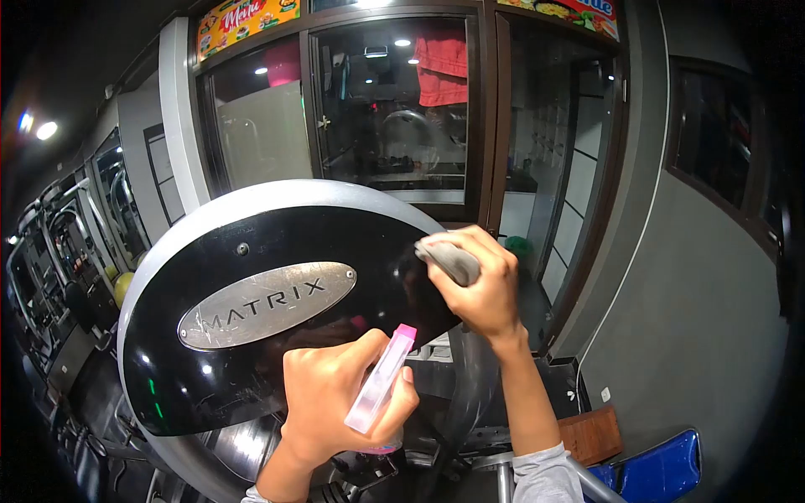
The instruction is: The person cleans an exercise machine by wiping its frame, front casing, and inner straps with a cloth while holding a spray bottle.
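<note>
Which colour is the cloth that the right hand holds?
The cloth is grey; the head view shows it.

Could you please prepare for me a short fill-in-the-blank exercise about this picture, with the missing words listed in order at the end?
1. The oval metal plate on the black cover bears the word "____".
2. The left hand holds a spray bottle whose nozzle end is coloured ____.
3. The cloth in the right hand is ____ in colour.
4. The orange sign at the upper left shows the word "____".

Missing words: MATRIX; pink; grey; Menu.
</note>
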{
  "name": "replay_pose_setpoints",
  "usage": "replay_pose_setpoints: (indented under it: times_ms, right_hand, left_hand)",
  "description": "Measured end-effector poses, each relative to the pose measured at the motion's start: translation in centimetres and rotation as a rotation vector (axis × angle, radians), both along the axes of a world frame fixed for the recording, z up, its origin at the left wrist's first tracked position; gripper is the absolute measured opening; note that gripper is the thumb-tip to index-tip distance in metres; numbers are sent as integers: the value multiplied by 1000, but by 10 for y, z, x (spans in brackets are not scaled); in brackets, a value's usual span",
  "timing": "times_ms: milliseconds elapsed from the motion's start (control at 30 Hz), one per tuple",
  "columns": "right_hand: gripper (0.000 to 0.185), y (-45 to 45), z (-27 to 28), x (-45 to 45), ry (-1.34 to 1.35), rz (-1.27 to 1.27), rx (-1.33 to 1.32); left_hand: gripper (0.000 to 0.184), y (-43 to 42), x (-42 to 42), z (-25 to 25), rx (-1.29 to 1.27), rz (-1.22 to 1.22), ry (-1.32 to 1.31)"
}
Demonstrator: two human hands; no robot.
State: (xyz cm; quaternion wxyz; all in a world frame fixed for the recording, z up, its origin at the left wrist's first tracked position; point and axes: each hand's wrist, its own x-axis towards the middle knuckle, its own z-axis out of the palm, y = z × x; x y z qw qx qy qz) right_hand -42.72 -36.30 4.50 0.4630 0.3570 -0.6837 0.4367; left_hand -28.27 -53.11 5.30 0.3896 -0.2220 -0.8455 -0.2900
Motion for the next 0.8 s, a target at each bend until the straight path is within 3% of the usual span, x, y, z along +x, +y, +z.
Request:
replay_pose_setpoints:
  times_ms: [133, 233, 467, 567, 667, 800]
  right_hand:
    - [26, -41, 38, 9, 155, 125, 82]
    - [26, -35, 29, 6, 152, 106, 42]
    - [16, 7, 4, -16, -196, 70, -104]
    - [16, -14, 28, -34, -61, 121, -19]
    - [22, -46, 67, -47, -82, 200, 60]
    - [25, -46, 76, -54, -203, 239, 117]
  left_hand:
    - [15, 0, 2, 4, -20, 16, -36]
    - [20, -1, 1, 8, -33, 14, -96]
    - [24, 5, -2, 10, -45, 71, -137]
    - [25, 3, -1, 7, -35, 84, -170]
    - [25, 1, 1, 9, 4, 56, -253]
    - [24, 0, 3, 13, 11, 56, -299]
